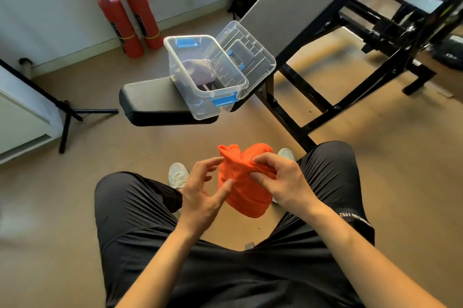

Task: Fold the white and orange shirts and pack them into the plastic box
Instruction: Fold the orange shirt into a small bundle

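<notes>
The orange shirt (246,190) is bunched into a compact bundle between my knees, held above the floor. My right hand (283,180) pinches its upper right part. My left hand (204,190) has spread fingers, with the fingertips touching the bundle's left side. The clear plastic box (200,104) with blue latches stands open on the black bench seat (152,104) ahead. A pale folded garment (199,71) lies inside it, most likely the white shirt. The transparent lid (250,52) leans against the box's right side.
Two red fire extinguishers (130,19) stand against the far wall. The grey inclined bench back (300,7) and black metal frame (350,82) fill the right. A black tripod stand (67,117) is at the left. My white shoes (178,175) rest on the tan floor.
</notes>
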`<act>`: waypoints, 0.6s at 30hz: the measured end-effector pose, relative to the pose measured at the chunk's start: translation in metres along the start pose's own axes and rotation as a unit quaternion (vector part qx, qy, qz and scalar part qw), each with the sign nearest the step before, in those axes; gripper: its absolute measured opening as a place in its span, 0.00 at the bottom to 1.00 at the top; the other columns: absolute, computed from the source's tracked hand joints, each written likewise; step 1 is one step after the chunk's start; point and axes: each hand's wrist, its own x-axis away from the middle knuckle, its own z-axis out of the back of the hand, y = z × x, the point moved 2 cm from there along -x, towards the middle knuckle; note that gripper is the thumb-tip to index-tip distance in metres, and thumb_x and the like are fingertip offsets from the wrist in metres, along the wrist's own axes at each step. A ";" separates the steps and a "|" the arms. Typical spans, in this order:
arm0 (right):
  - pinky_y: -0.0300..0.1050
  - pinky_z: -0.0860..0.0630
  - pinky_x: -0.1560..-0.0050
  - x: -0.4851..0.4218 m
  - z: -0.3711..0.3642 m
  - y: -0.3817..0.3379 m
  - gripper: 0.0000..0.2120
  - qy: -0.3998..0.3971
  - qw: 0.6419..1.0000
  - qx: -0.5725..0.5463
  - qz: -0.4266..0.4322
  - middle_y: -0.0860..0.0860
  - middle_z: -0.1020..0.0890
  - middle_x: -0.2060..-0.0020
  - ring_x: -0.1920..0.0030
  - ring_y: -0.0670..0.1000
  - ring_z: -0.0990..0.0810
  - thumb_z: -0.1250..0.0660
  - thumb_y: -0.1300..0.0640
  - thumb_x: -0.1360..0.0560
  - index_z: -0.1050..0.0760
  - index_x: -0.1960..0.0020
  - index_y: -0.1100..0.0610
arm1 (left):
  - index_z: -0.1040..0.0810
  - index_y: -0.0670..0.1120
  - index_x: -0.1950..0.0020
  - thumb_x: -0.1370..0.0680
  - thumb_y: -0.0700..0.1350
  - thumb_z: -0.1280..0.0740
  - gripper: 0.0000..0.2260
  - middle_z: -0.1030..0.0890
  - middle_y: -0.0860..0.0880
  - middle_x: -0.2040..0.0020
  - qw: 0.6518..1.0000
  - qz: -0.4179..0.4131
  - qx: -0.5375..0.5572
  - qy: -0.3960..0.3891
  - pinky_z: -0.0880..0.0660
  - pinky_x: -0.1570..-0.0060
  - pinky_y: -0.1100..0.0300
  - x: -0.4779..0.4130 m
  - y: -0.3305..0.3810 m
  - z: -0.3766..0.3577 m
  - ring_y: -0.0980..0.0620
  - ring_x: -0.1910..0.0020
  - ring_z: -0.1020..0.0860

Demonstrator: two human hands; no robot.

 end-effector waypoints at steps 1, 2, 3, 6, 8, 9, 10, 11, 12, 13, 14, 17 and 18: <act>0.37 0.25 0.50 0.001 -0.001 -0.001 0.09 0.002 1.000 -0.005 0.000 0.40 0.19 0.56 0.53 0.41 0.20 0.26 0.59 0.25 0.20 0.47 0.51 | 0.25 0.52 0.32 0.27 0.56 0.27 0.25 0.21 0.55 0.38 1.000 0.001 0.002 -0.017 0.25 0.41 0.59 0.005 0.000 -0.006 0.54 0.38 0.22; 0.38 0.24 0.49 0.002 -0.002 -0.003 0.09 0.003 1.000 -0.010 -0.001 0.40 0.19 0.56 0.51 0.41 0.20 0.26 0.59 0.25 0.20 0.47 0.50 | 0.27 0.53 0.30 0.27 0.56 0.26 0.27 0.22 0.55 0.35 0.999 0.010 0.013 -0.030 0.25 0.40 0.59 0.009 0.000 -0.011 0.54 0.36 0.22; 0.40 0.23 0.47 0.004 -0.003 -0.005 0.10 0.000 1.000 -0.016 -0.002 0.40 0.19 0.55 0.50 0.42 0.20 0.26 0.59 0.25 0.20 0.47 0.48 | 0.29 0.54 0.28 0.28 0.56 0.25 0.30 0.23 0.55 0.33 0.998 0.023 0.035 -0.040 0.25 0.38 0.59 0.011 0.000 -0.016 0.54 0.35 0.23; 0.42 0.22 0.44 0.007 -0.009 -0.008 0.12 -0.030 0.999 -0.030 -0.010 0.40 0.18 0.52 0.47 0.44 0.19 0.25 0.56 0.26 0.21 0.44 0.47 | 0.33 0.56 0.24 0.27 0.52 0.24 0.33 0.23 0.57 0.31 0.992 0.044 0.094 -0.066 0.25 0.36 0.62 0.011 0.008 -0.021 0.57 0.34 0.23; 0.41 0.22 0.42 0.009 -0.009 -0.009 0.13 -0.049 0.998 -0.048 -0.013 0.43 0.17 0.49 0.44 0.45 0.19 0.26 0.55 0.25 0.21 0.41 0.47 | 0.33 0.51 0.24 0.26 0.45 0.23 0.32 0.22 0.57 0.32 0.988 0.028 0.126 -0.083 0.27 0.37 0.66 0.009 0.013 -0.021 0.59 0.34 0.23; 0.40 0.23 0.41 0.010 -0.006 -0.010 0.14 -0.055 0.996 -0.065 -0.015 0.44 0.17 0.48 0.43 0.45 0.19 0.26 0.55 0.25 0.21 0.40 0.47 | 0.32 0.49 0.25 0.26 0.42 0.24 0.32 0.21 0.58 0.33 0.986 0.020 0.136 -0.089 0.27 0.38 0.68 0.007 0.016 -0.021 0.60 0.34 0.23; 0.40 0.23 0.41 0.010 -0.004 -0.011 0.15 -0.062 0.995 -0.080 -0.017 0.44 0.17 0.47 0.42 0.45 0.20 0.26 0.56 0.25 0.21 0.40 0.47 | 0.31 0.47 0.26 0.27 0.40 0.24 0.31 0.22 0.58 0.33 0.986 0.013 0.137 -0.093 0.28 0.39 0.69 0.006 0.019 -0.020 0.60 0.35 0.23; 0.40 0.23 0.40 0.011 -0.001 -0.012 0.16 -0.069 0.994 -0.088 -0.016 0.44 0.17 0.46 0.42 0.46 0.20 0.26 0.56 0.25 0.21 0.40 0.46 | 0.30 0.45 0.27 0.27 0.39 0.24 0.30 0.22 0.58 0.34 0.987 0.004 0.133 -0.095 0.28 0.40 0.70 0.005 0.021 -0.019 0.60 0.36 0.22; 0.40 0.23 0.40 0.012 0.001 -0.011 0.16 -0.075 0.993 -0.087 -0.014 0.44 0.18 0.45 0.41 0.45 0.20 0.26 0.56 0.25 0.22 0.39 0.44 | 0.29 0.44 0.28 0.27 0.39 0.24 0.29 0.21 0.58 0.35 0.988 -0.005 0.124 -0.094 0.27 0.41 0.70 0.004 0.022 -0.018 0.60 0.37 0.22; 0.39 0.24 0.40 0.013 0.002 -0.011 0.17 -0.079 0.994 -0.081 -0.011 0.43 0.18 0.45 0.41 0.45 0.21 0.26 0.56 0.25 0.22 0.39 0.43 | 0.28 0.44 0.28 0.26 0.40 0.24 0.27 0.21 0.58 0.36 0.989 -0.010 0.118 -0.091 0.27 0.43 0.70 0.004 0.023 -0.018 0.59 0.38 0.21; 0.38 0.24 0.41 0.014 0.002 -0.010 0.17 -0.076 0.995 -0.070 -0.005 0.42 0.20 0.44 0.40 0.44 0.22 0.26 0.55 0.25 0.22 0.39 0.43 | 0.27 0.46 0.29 0.26 0.40 0.25 0.26 0.20 0.58 0.37 0.990 -0.014 0.113 -0.086 0.26 0.44 0.69 0.004 0.024 -0.019 0.59 0.40 0.20; 0.41 0.24 0.40 0.015 0.003 -0.007 0.19 -0.039 0.999 0.005 0.024 0.45 0.27 0.42 0.38 0.46 0.27 0.26 0.51 0.27 0.22 0.37 0.43 | 0.25 0.51 0.32 0.24 0.42 0.26 0.22 0.18 0.59 0.40 0.991 -0.012 0.107 -0.075 0.24 0.45 0.66 0.003 0.022 -0.020 0.57 0.43 0.19; 0.44 0.24 0.39 0.015 0.004 -0.006 0.20 -0.026 0.998 0.044 0.037 0.45 0.29 0.40 0.37 0.47 0.29 0.26 0.50 0.27 0.23 0.37 0.42 | 0.24 0.51 0.33 0.24 0.41 0.26 0.21 0.18 0.58 0.40 0.991 -0.004 0.113 -0.078 0.24 0.46 0.67 0.003 0.021 -0.020 0.57 0.44 0.19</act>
